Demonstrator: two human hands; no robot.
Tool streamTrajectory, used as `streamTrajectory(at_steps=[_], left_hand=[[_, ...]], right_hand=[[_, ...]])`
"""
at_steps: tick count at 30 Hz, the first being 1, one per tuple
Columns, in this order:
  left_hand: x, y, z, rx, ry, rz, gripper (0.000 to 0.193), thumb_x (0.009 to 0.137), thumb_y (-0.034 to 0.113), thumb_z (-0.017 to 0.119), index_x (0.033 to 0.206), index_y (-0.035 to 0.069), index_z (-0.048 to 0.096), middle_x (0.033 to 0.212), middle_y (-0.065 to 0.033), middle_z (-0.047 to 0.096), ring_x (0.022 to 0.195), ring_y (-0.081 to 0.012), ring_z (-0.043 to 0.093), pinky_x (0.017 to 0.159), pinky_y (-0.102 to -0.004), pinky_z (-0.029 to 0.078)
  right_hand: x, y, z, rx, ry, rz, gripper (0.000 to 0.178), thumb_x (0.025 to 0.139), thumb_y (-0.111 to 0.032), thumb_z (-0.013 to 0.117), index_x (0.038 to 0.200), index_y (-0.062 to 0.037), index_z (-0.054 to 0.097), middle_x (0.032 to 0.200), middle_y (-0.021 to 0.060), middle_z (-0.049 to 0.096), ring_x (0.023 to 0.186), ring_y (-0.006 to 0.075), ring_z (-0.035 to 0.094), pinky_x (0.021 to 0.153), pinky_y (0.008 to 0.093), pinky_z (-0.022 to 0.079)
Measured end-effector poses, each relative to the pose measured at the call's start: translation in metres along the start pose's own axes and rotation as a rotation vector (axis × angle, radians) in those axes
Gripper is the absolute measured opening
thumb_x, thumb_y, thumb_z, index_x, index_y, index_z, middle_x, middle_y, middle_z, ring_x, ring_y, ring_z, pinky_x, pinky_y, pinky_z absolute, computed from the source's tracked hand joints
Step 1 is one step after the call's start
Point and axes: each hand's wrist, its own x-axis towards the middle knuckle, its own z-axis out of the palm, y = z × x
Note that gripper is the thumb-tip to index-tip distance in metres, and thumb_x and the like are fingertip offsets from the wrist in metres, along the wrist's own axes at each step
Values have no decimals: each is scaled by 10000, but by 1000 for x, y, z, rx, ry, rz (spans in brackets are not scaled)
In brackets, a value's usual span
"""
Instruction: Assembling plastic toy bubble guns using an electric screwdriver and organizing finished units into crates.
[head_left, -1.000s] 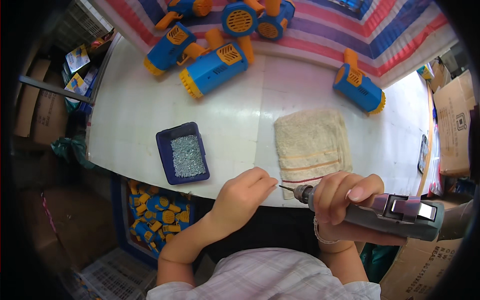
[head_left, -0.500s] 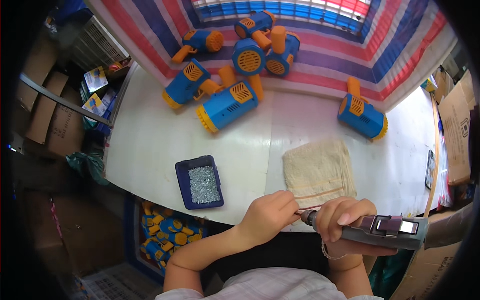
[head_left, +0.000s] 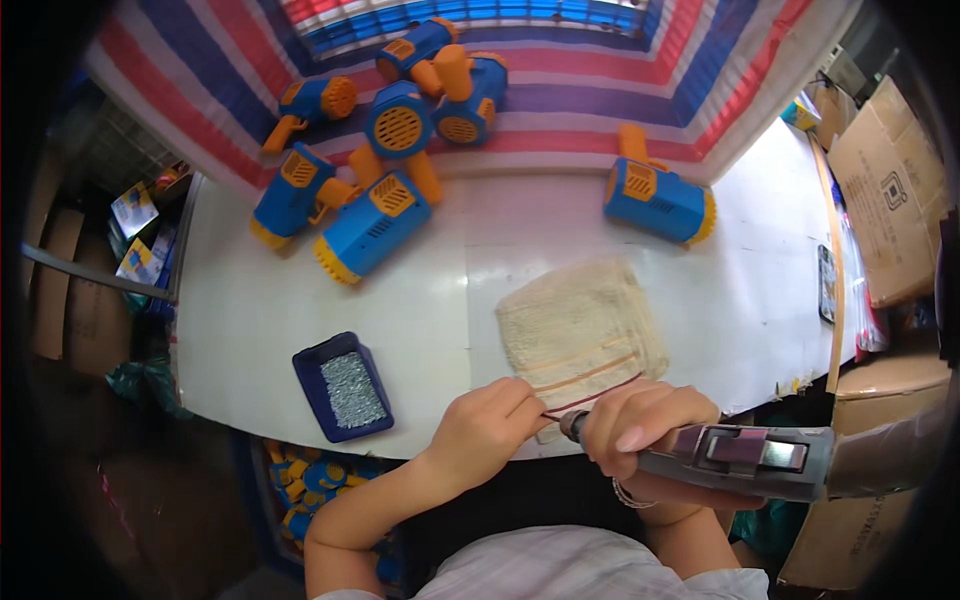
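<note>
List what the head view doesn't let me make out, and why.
All in the head view:
1. whether the left hand pinches anything; the hand itself hides that
2. the gripped part of the grey power screwdriver; the right hand covers it
3. how many toy blasters the blue crate holds; the white table and left forearm cover some
4. the exact type of metal fasteners in the navy tray; too small

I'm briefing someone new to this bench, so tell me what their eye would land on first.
Probably the blue-and-orange gun-shaped pieces toward the back: a cluster left of centre by the striped sheet and one apart on the right. Next, the grey power driver in the right hand at the front, its tip close to the left hand. Then the dark blue tray of small metal pieces, left of the cloth.
</note>
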Motion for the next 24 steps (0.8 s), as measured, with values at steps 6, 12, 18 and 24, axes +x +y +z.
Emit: streamTrajectory(at_steps=[6, 12, 18, 24], left_hand=[[37, -6, -10, -173, -110, 162, 311, 676, 157, 700, 940, 38, 587, 878, -86, 569, 806, -217, 562, 720, -287, 447], [194, -65, 23, -589, 250, -421, 588, 767, 397, 645, 1121, -52, 510, 1048, -144, 555, 955, -188, 534, 825, -302, 420], [240, -135, 121, -510, 180, -714, 686, 648, 472, 710, 1027, -82, 566, 892, -166, 616, 846, -238, 592, 731, -323, 464], [237, -118, 116, -520, 30, -612, 665, 632, 364, 752, 1117, -29, 522, 1095, -139, 561, 990, -205, 542, 847, -309, 437]], right_hand=[[-13, -17, -17, -71, 65, -19, 821, 695, -747, 432, 882, 45, 538, 553, 70, 514, 469, 181, 484, 420, 289, 389], [-23, -33, -28, -150, 375, -135, 878, 651, -820, 355, 832, 27, 499, 477, 51, 458, 374, 159, 435, 342, 252, 346], [-28, -32, -40, -231, 316, -196, 884, 662, -828, 304, 829, 22, 481, 450, 40, 420, 339, 142, 397, 315, 227, 325], [-31, -28, -47, -104, 365, -217, 1004, 557, -886, 324, 866, 58, 471, 496, 67, 457, 376, 149, 409, 351, 242, 342]])
